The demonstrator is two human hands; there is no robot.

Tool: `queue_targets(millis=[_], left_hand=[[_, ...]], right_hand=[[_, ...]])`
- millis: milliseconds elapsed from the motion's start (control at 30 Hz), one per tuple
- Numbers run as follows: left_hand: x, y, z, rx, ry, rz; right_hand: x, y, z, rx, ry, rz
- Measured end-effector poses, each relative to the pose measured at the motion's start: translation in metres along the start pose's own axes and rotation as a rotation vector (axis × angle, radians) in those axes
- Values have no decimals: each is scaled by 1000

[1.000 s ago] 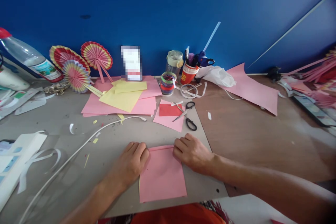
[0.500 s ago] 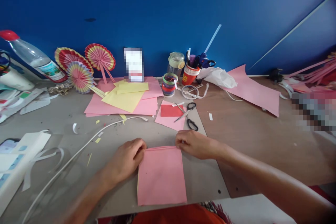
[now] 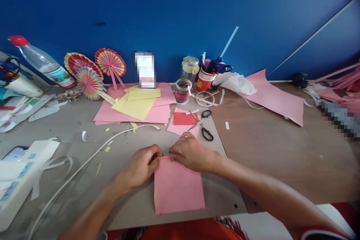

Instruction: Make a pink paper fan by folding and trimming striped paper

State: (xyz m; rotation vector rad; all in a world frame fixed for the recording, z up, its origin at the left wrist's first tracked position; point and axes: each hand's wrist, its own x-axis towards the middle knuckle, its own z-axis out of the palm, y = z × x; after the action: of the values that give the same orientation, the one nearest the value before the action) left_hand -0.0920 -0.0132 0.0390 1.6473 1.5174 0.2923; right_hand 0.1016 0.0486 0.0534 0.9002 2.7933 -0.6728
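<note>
A pink paper sheet (image 3: 177,187) lies on the grey cutting mat (image 3: 132,146) near the front edge of the table. My left hand (image 3: 142,167) pinches the sheet's far left corner with curled fingers. My right hand (image 3: 189,153) is closed on the far edge just beside it, so both hands meet at the top left. A thin yellow edge shows under the sheet's left side.
Black-handled scissors (image 3: 204,125) lie on red and pink paper just beyond my right hand. A white cable (image 3: 92,153) runs across the mat at left. Pink and yellow sheets (image 3: 135,107), paper fans (image 3: 90,75), a tape roll stack (image 3: 182,90), a pen cup (image 3: 204,78) and a bottle (image 3: 42,62) stand at the back.
My right hand has slid left along the sheet's far edge from the right corner until it is next to my left hand. The sheet has turned slightly.
</note>
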Motion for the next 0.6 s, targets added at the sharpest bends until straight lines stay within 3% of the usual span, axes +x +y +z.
queue_targets(millis=[300,600], left_hand=[[2,-7,-4,8,-1,20],[7,-18,-6,93,23,68]], right_hand=[[0,7,4,128,-53,74],[-6,18,11,242,53,136]])
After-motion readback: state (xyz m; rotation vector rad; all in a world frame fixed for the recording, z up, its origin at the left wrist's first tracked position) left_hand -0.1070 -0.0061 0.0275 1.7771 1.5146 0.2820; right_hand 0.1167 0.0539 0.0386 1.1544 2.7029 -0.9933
